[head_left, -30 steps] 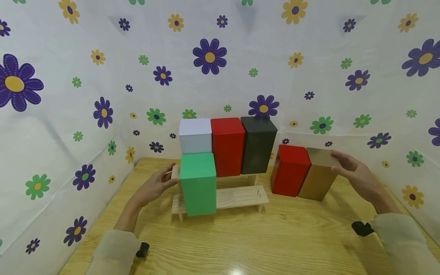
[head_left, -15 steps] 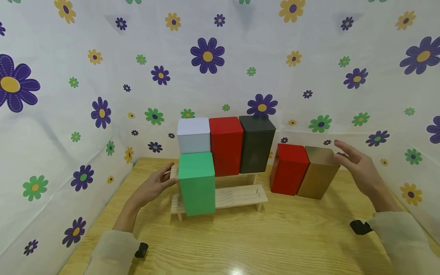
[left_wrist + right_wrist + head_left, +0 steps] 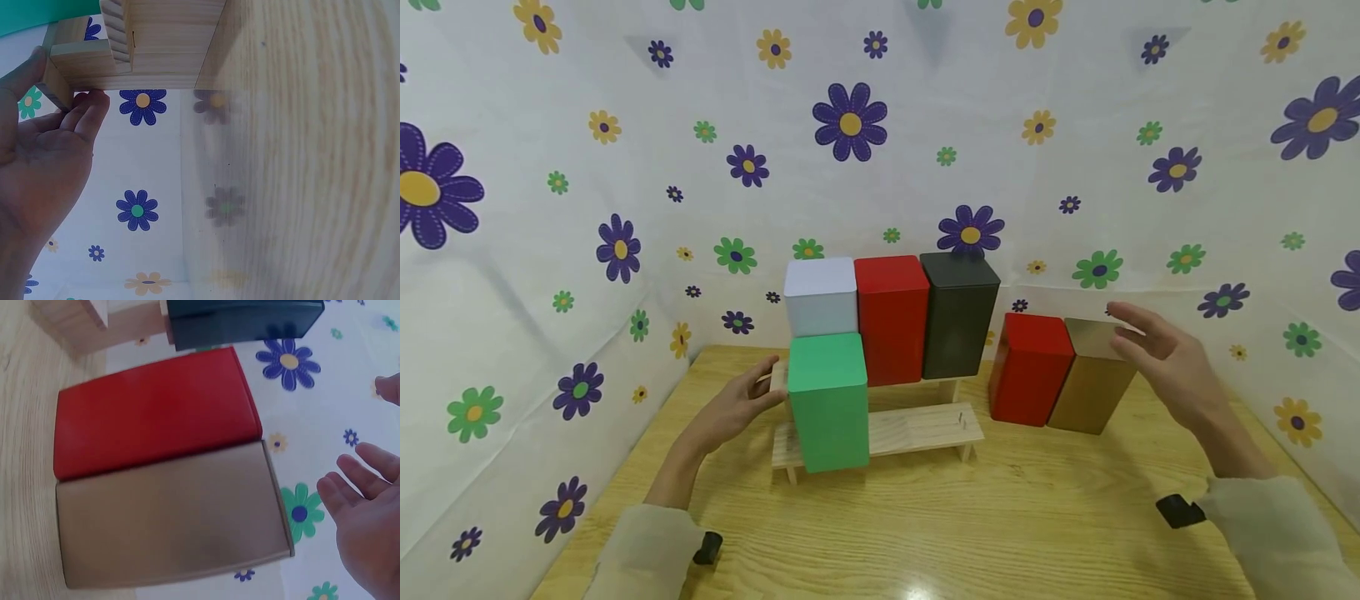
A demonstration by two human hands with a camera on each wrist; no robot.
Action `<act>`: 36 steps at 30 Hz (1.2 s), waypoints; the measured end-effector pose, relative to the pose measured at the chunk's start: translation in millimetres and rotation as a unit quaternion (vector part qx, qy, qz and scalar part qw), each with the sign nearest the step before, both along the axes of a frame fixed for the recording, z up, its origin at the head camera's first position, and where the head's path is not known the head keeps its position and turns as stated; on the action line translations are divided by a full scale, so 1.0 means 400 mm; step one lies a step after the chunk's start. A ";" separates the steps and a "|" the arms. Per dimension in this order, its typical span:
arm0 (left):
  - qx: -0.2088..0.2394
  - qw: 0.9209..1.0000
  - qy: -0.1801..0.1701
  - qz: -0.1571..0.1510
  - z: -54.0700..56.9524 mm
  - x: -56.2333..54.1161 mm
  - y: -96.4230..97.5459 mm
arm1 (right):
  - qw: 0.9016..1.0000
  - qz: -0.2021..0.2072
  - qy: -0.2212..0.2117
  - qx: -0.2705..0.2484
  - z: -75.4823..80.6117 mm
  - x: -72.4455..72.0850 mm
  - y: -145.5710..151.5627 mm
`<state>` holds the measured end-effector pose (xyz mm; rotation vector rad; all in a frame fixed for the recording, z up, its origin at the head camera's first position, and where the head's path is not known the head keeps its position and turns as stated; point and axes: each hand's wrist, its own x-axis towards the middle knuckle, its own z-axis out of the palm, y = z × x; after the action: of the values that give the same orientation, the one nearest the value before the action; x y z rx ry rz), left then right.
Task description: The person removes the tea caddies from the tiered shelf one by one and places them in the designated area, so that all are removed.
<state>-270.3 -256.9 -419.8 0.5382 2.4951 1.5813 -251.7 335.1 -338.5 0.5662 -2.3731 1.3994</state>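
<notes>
My left hand [image 3: 732,410] grips the left end of a two-step wooden rack [image 3: 917,429], thumb on one side of the end board and fingers on the other in the left wrist view. A green box [image 3: 829,404] stands on the lower step. On the upper step, a white box [image 3: 822,296], a red box [image 3: 892,321] and a black box [image 3: 960,317] stand side by side. My right hand [image 3: 1176,367] hovers beside and above the top of a gold box [image 3: 1093,379], fingers loosely spread and holding nothing. A second red box [image 3: 1032,371] touches the gold one.
All of this stands on a light wooden table [image 3: 925,525]. A white flower-printed cloth [image 3: 925,183] encloses the back and both sides, close behind the boxes.
My right hand has let go of the gold box's top edge, lifted away, then shifted slightly left above it. The left hand and the boxes stay in place.
</notes>
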 end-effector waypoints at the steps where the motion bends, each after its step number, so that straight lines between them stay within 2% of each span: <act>1: 0.000 1.000 0.000 0.000 0.000 0.000 0.000 | 1.000 0.005 0.004 -0.001 0.003 0.004 -0.008; 11: 0.004 1.000 -0.003 -0.001 0.000 -0.003 0.003 | 0.999 0.029 -0.001 0.017 0.017 0.048 -0.082; 18: -0.002 1.000 -0.002 0.003 0.000 -0.002 0.003 | 0.998 0.060 -0.002 0.034 0.017 0.071 -0.126; 26: -0.005 1.000 -0.001 0.005 -0.004 -0.003 0.000 | 0.993 0.117 -0.017 0.012 0.008 0.067 -0.177; 36: -0.008 1.000 0.002 0.004 -0.001 0.000 0.001 | 0.990 0.138 -0.020 0.005 -0.003 0.061 -0.256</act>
<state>-270.2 -256.4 -420.0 0.5313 2.5142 1.5635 -227.3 232.8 -339.8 0.9074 -2.4050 1.5248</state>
